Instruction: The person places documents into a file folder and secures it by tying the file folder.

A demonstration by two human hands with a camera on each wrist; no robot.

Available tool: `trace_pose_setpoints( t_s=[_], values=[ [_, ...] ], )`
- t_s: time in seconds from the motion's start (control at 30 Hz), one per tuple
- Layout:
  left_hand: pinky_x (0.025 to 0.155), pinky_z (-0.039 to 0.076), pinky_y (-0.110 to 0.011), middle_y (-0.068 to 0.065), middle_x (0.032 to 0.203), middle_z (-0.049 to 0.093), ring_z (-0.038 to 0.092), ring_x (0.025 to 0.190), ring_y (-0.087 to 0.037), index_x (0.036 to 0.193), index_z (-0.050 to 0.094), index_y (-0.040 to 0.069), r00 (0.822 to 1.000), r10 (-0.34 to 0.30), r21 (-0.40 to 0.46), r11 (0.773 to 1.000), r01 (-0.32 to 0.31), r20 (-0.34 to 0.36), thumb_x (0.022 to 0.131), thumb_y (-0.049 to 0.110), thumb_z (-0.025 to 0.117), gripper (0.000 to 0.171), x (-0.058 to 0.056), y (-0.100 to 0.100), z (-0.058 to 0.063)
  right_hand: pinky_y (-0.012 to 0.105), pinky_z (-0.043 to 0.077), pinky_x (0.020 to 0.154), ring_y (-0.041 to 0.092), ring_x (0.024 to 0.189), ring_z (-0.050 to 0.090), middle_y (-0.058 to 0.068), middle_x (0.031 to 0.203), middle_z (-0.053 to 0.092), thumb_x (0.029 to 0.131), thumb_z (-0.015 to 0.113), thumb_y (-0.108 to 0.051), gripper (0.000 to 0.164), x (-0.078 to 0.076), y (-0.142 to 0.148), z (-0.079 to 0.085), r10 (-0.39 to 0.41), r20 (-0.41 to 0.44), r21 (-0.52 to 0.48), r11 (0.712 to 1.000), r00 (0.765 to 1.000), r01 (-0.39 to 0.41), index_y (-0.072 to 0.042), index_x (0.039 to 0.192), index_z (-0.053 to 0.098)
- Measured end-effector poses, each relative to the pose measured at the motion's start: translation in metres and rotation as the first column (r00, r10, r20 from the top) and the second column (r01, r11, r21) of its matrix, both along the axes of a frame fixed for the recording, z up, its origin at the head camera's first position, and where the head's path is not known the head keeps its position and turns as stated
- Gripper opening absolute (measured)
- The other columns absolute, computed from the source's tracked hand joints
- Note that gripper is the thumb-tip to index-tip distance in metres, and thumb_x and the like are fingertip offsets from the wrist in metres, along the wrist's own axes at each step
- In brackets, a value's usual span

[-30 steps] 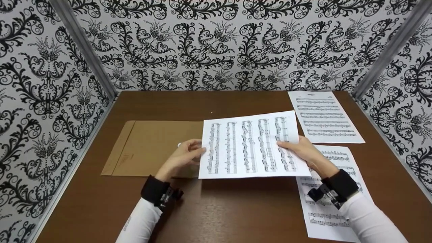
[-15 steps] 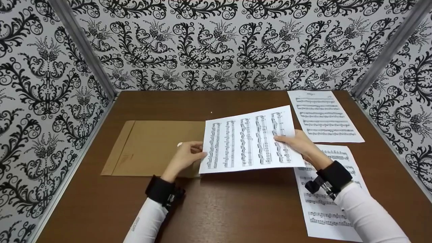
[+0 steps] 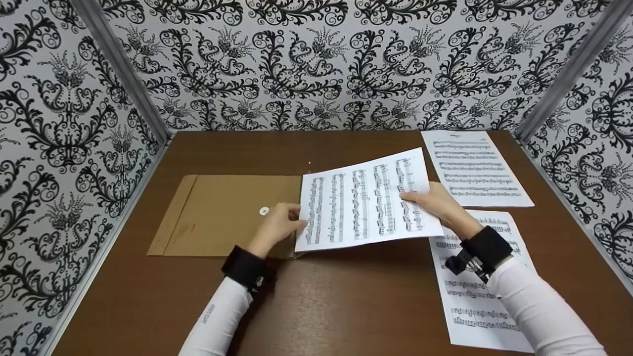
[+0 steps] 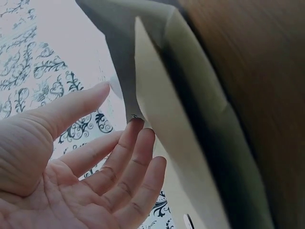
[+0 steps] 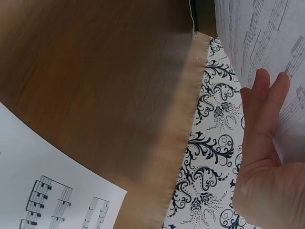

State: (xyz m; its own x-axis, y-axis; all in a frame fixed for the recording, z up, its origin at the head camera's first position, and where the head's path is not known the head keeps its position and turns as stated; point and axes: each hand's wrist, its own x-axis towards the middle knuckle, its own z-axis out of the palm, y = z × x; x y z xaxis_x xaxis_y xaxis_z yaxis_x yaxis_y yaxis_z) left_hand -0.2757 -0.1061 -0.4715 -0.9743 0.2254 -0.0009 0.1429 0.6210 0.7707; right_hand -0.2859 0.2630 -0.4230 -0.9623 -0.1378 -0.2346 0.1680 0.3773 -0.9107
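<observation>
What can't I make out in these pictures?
Head view: part of the lower music sheet, hidden by the right sleeve.
Head view: the red print on the envelope, too small to read.
Left wrist view: part of the left hand, cut off at left.
Right wrist view: much of the held sheet, cut off by the right edge.

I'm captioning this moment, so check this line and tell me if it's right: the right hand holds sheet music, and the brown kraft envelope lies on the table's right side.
Wrong side: the head view shows the brown kraft envelope on the left side of the table. The right hand does hold sheet music.
</observation>
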Motion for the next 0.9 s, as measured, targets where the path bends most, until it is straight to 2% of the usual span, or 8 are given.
trace_pose_setpoints(
  t_s=[0.13,0.23,0.3,0.37,0.47,0.53,0.7,0.9],
  values=[
    [0.065,0.052,-0.024,-0.018,0.098,0.078,0.069,0.078,-0.02,0.116,0.075,0.0,1.0,0.008,-0.052,0.999,-0.008,0.0,0.087,0.007,0.077,0.03,-0.004,0.002,-0.002,0.026,0.062,0.062,0.009,0.065,0.074,-0.009,0.078,0.074,0.099,0.067,-0.023,0.051,-0.004,-0.002,0.001,0.007,-0.01,0.01,1.0,1.0,-0.007,0.007,0.137,0.054],
    [0.065,0.051,-0.025,-0.019,0.097,0.078,0.067,0.076,-0.021,0.112,0.076,-0.002,1.0,0.018,-0.08,0.997,-0.019,-0.013,0.084,0.007,0.078,0.029,-0.005,0.004,-0.003,0.027,0.062,0.062,0.009,0.064,0.074,-0.009,0.078,0.073,0.098,0.067,-0.022,0.05,-0.007,-0.004,0.002,0.009,-0.016,0.023,1.0,1.0,-0.008,0.008,0.136,0.054],
    [0.071,0.054,-0.03,-0.019,0.097,0.077,0.068,0.082,-0.025,0.109,0.076,-0.002,0.999,0.021,-0.111,0.994,-0.024,-0.024,0.083,0.008,0.078,0.028,-0.005,0.005,-0.004,0.027,0.063,0.062,0.009,0.064,0.074,-0.008,0.077,0.073,0.097,0.068,-0.021,0.05,-0.008,-0.005,0.002,0.007,-0.017,0.039,0.999,1.0,-0.006,0.008,0.136,0.055],
    [0.085,0.057,-0.039,-0.021,0.106,0.076,0.07,0.097,-0.032,0.114,0.074,-0.003,0.999,0.028,-0.148,0.988,-0.033,-0.035,0.082,0.009,0.079,0.035,-0.005,0.006,-0.005,0.028,0.063,0.063,0.01,0.064,0.074,-0.007,0.078,0.073,0.097,0.068,-0.02,0.049,-0.009,-0.006,0.002,0.003,-0.014,0.042,0.999,1.0,-0.002,0.007,0.135,0.055],
    [0.108,0.049,-0.051,-0.024,0.128,0.07,0.061,0.127,-0.041,0.124,0.07,-0.003,0.998,0.043,-0.215,0.975,-0.051,-0.044,0.082,0.014,0.079,0.046,-0.004,0.008,-0.006,0.028,0.063,0.063,0.01,0.065,0.074,-0.006,0.08,0.073,0.097,0.068,-0.018,0.05,-0.011,-0.009,0.002,0.008,-0.009,0.037,0.999,1.0,-0.008,0.008,0.137,0.054],
    [0.113,0.046,-0.054,-0.025,0.137,0.065,0.055,0.135,-0.043,0.13,0.067,-0.002,0.997,0.053,-0.259,0.964,-0.067,-0.06,0.082,0.018,0.08,0.053,-0.003,0.009,-0.006,0.028,0.063,0.064,0.01,0.065,0.074,-0.006,0.081,0.073,0.097,0.067,-0.017,0.05,-0.011,-0.01,0.002,0.012,-0.005,0.03,0.999,1.0,-0.012,0.008,0.138,0.054],
    [0.099,0.053,-0.056,-0.026,0.132,0.062,0.058,0.123,-0.043,0.127,0.068,-0.002,0.99,0.073,-0.356,0.928,-0.111,-0.117,0.081,0.027,0.084,0.057,0.002,0.01,-0.005,0.027,0.063,0.063,0.009,0.065,0.074,-0.006,0.081,0.073,0.097,0.067,-0.018,0.052,-0.012,-0.012,0.001,0.025,0.012,0.029,0.999,1.0,-0.026,0.008,0.14,0.052],
    [0.096,0.055,-0.056,-0.026,0.134,0.059,0.056,0.123,-0.043,0.128,0.063,-0.007,0.987,0.095,-0.413,0.9,-0.14,-0.129,0.079,0.035,0.086,0.068,0.003,0.01,-0.005,0.026,0.062,0.064,0.008,0.066,0.074,-0.007,0.083,0.073,0.097,0.067,-0.019,0.055,-0.014,-0.013,-0.001,0.038,0.017,0.037,0.999,0.999,-0.038,0.006,0.144,0.05]
  ],
)
